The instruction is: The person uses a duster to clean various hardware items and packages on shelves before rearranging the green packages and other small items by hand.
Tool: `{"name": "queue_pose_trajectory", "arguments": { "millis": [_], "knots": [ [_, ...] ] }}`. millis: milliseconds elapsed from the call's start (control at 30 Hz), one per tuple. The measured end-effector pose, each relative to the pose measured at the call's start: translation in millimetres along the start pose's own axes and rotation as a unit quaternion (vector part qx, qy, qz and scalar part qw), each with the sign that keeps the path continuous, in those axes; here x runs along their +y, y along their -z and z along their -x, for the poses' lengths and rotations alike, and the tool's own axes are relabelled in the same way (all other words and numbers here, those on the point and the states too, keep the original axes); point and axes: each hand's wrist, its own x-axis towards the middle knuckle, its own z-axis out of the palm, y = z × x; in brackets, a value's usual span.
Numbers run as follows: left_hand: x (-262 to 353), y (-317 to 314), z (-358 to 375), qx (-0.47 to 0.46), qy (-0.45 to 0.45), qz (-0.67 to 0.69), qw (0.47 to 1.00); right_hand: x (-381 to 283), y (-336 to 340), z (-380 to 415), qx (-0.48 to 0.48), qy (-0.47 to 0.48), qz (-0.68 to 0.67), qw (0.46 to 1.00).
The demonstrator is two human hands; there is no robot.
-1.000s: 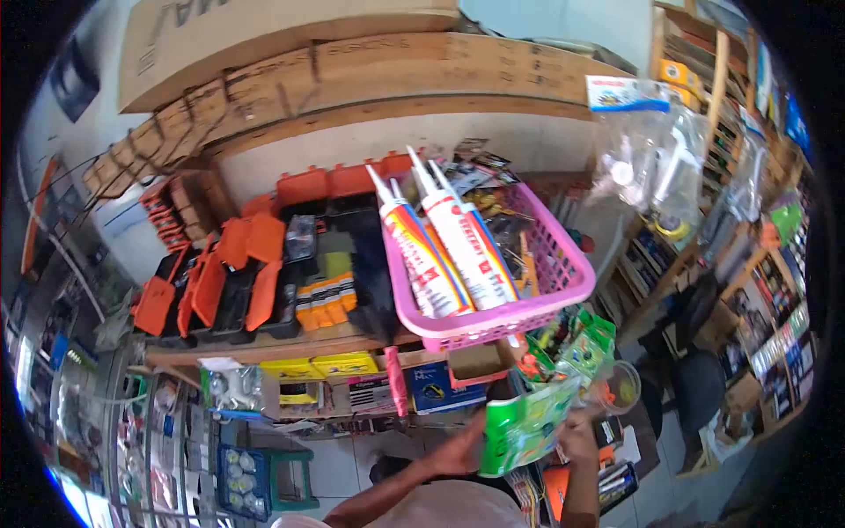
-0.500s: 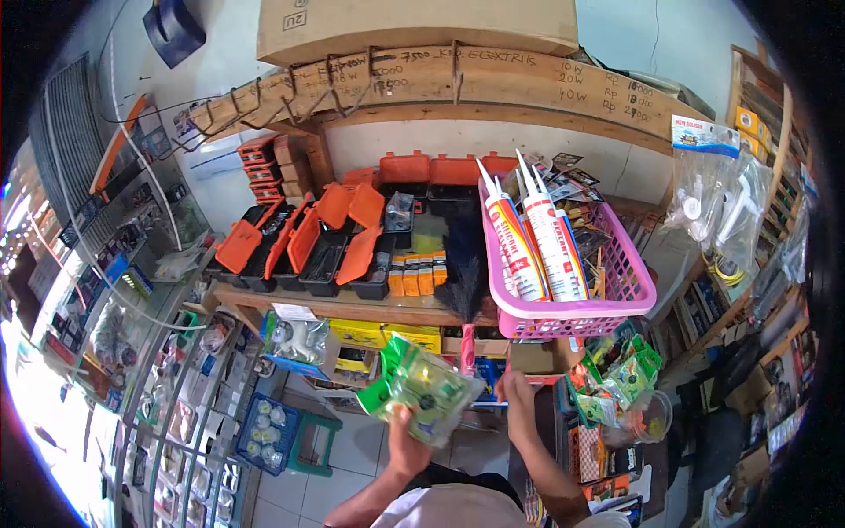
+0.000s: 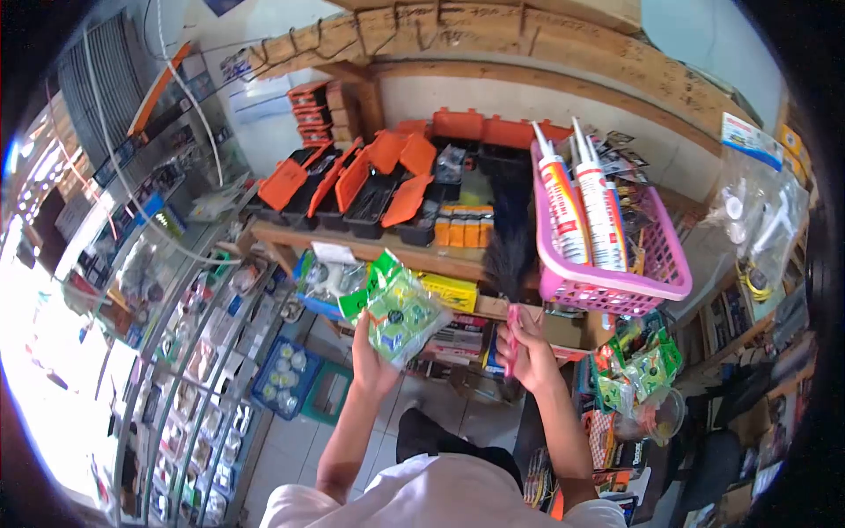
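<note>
My left hand (image 3: 373, 363) is closed on the lower left side of a clear plastic packet (image 3: 400, 321) with a green printed header. Small pale and greenish items show through the plastic, but I cannot make out their kind. To the right, my right hand (image 3: 530, 354) has its fingers wrapped round the pink handle of a feather duster (image 3: 508, 260). The duster's dark plumes point upward, against the front edge of the wooden shelf (image 3: 462, 254). Just above that hand stands a pink plastic basket (image 3: 607, 295) with silicone sealant tubes (image 3: 564, 211) leaning in it.
Orange-lidded black boxes (image 3: 368, 211) and small yellow-orange boxes (image 3: 464, 227) line the shelf. Green packets (image 3: 635, 370) sit low at the right. A glass display rack (image 3: 180, 396) stands at the left, beside a blue basket (image 3: 283, 378) on the floor.
My right hand has closed round the duster's pink handle, which it was beside before. The packet in my left hand has shifted slightly up. The camera view has tilted down and turned left.
</note>
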Motion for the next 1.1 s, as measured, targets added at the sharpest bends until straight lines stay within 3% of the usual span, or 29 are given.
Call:
{"name": "queue_pose_trajectory", "arguments": {
  "millis": [133, 200, 300, 367, 400, 467, 533, 600, 667, 733, 767, 833, 933, 1000, 1100],
  "knots": [
    [11.6, 17.8, -14.6, -0.012, -0.018, 0.025, 0.999, 47.9, 18.4, 67.0, -0.016, -0.052, 0.036, 0.998],
    [11.6, 31.0, -29.6, 0.019, -0.047, 0.075, 0.996, 69.8, 31.7, 92.5, -0.041, -0.029, 0.071, 0.996],
    [15.7, 23.0, -39.4, 0.0, -0.021, 0.092, 0.996, 95.1, 63.7, 124.2, -0.044, -0.012, 0.178, 0.983],
    [16.1, 2.3, -42.0, -0.003, 0.033, 0.098, 0.995, 111.7, 78.4, 141.4, 0.012, 0.021, 0.271, 0.962],
    [11.8, 22.7, -54.5, -0.266, 0.088, 0.213, 0.936, 114.1, 82.1, 147.5, 0.018, 0.025, 0.269, 0.963],
    [8.2, 8.7, -54.2, -0.16, 0.075, 0.201, 0.963, 116.0, 81.8, 157.7, 0.091, 0.083, 0.373, 0.92],
    [-1.6, -24.2, -56.3, -0.017, 0.039, 0.102, 0.994, 116.5, 77.8, 163.4, 0.141, 0.079, 0.38, 0.911],
    [-12.7, -4.0, -68.1, -0.011, 0.038, 0.097, 0.994, 110.9, 70.8, 168.0, 0.192, 0.074, 0.387, 0.899],
    [-17.1, 14.3, -79.9, -0.056, 0.106, 0.097, 0.988, 101.7, 63.7, 172.5, 0.158, 0.049, 0.458, 0.873],
    [-21.5, 8.0, -81.9, -0.081, 0.143, 0.096, 0.982, 105.1, 74.8, 180.2, 0.192, 0.074, 0.407, 0.89],
    [-23.0, -11.6, -74.3, -0.058, 0.102, 0.092, 0.989, 105.8, 75.4, 182.2, 0.22, 0.095, 0.356, 0.903],
    [-27.7, -22.6, -68.8, -0.026, 0.053, 0.07, 0.996, 94.2, 64.4, 186.4, 0.217, 0.073, 0.398, 0.888],
    [-24.0, -25.6, -65.2, -0.038, 0.135, 0.065, 0.988, 89.2, 63.6, 191.6, 0.206, 0.057, 0.44, 0.872],
    [-29.6, -16.1, -68.0, -0.08, 0.134, 0.107, 0.982, 92.8, 73.2, 194.9, 0.202, 0.065, 0.439, 0.873],
    [-36.6, -37.6, -63.3, -0.03, 0.067, 0.048, 0.996, 99.8, 86.3, 201.1, 0.262, 0.071, 0.394, 0.878]
  ]
}}
